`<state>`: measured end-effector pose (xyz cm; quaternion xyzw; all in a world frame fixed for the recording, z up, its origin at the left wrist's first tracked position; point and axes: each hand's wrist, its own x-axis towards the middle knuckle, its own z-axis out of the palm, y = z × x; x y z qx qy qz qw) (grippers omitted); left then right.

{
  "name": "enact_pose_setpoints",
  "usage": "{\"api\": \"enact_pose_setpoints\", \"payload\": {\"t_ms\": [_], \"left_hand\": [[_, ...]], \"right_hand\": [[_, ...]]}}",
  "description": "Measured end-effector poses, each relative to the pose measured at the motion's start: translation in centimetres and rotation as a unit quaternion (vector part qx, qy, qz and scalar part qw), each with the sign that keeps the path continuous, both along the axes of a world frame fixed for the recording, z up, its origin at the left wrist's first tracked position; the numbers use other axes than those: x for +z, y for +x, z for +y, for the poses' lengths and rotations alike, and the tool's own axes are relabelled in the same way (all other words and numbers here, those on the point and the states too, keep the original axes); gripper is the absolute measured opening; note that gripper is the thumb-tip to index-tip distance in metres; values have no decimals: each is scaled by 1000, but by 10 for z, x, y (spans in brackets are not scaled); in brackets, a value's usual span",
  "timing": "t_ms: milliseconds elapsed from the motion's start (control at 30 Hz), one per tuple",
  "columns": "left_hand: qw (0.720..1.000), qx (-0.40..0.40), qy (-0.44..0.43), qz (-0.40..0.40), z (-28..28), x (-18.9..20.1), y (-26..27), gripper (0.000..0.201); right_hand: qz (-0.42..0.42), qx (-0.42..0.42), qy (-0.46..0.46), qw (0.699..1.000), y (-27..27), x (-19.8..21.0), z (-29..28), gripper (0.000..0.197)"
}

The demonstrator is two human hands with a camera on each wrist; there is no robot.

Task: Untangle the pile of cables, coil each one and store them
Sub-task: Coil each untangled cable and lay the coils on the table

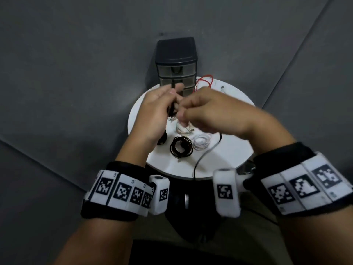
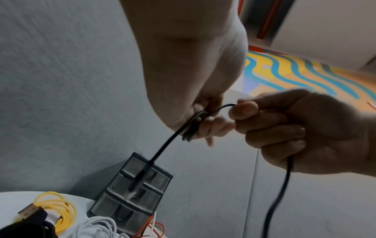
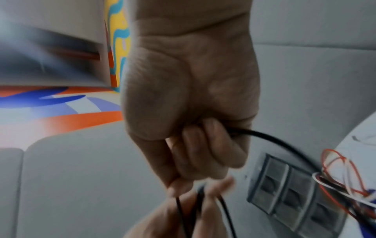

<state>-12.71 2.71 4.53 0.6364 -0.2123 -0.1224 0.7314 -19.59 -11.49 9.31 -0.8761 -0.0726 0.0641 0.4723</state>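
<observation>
Both hands are raised over the round white table point(image 1: 229, 111). My left hand point(image 1: 172, 101) grips a few loops of a black cable point(image 2: 168, 141), whose plug end point(image 2: 140, 175) dangles below. My right hand point(image 1: 182, 113) pinches the same cable beside the loops; the rest trails out of its palm point(image 3: 274, 141) and off the table's front edge point(image 1: 204, 153). A coiled black cable point(image 1: 180, 147) and two pale coils point(image 1: 201, 141) lie on the table under the hands. A loose red cable point(image 1: 205, 81) sits at the back.
A dark drawer unit point(image 1: 175, 64) with three shut translucent drawers stands at the table's back edge. A yellow coil point(image 2: 55, 207) and a white cable point(image 2: 95, 227) lie near it. A small plug point(image 1: 222, 87) rests at the back right. Grey floor surrounds the table.
</observation>
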Motion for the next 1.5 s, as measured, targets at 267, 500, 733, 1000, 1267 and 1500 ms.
{"api": "enact_pose_setpoints", "payload": {"t_ms": [267, 500, 733, 1000, 1267, 1500], "left_hand": [[974, -189, -91, 84, 17, 9, -11, 49], [977, -76, -179, 88, 3, 13, -12, 36], [993, -85, 69, -43, 10, 16, -3, 29], [955, -264, -114, 66, 26, 27, -7, 44], [946, -66, -310, 63, 9, 31, 4, 38], [994, -33, 68, -76, -3, 18, 4, 23]], "right_hand": [[-112, -150, 52, 981, -1, -5, -31, 31], [101, -35, 88, 990, -13, -34, -5, 33], [-13, -23, 80, 996, -13, 1, -20, 31], [-35, -67, 149, 986, -14, -5, -35, 38], [4, 13, 13, 1000, -15, -10, -23, 31], [-34, 73, -128, 988, -12, 10, -8, 25]]}}
